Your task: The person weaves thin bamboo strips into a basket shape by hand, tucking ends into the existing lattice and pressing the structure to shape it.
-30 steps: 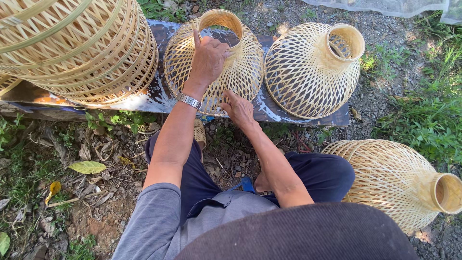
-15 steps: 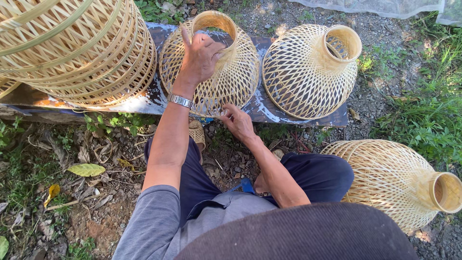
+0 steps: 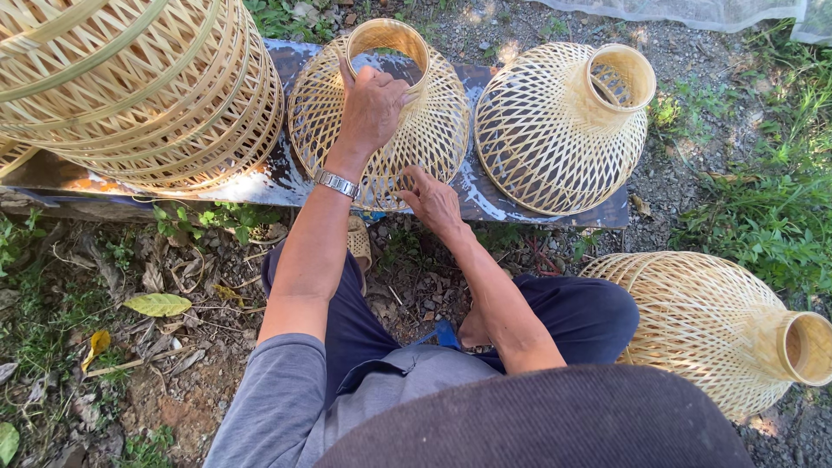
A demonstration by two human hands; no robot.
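Note:
A woven bamboo lampshade-like basket (image 3: 433, 130) with a narrow round neck stands on a paint-stained board (image 3: 269, 173). My left hand (image 3: 373, 108), a metal watch on its wrist, lies on top of this basket and grips the near rim of its neck. My right hand (image 3: 431, 199) holds the basket's lower edge, fingers curled on the weave. I am squatting, dark trousers and a grey shirt below.
A second woven basket (image 3: 563, 130) stands on the board to the right. A stack of larger woven baskets (image 3: 139, 87) fills the upper left. Another basket (image 3: 719, 329) lies on its side on the ground by my right knee. Gravel, dry leaves and grass surround.
My left hand has shifted on the basket's neck, from fingers spread over the rim to gripping it. The right hand stays at the lower edge, and the basket has turned slightly.

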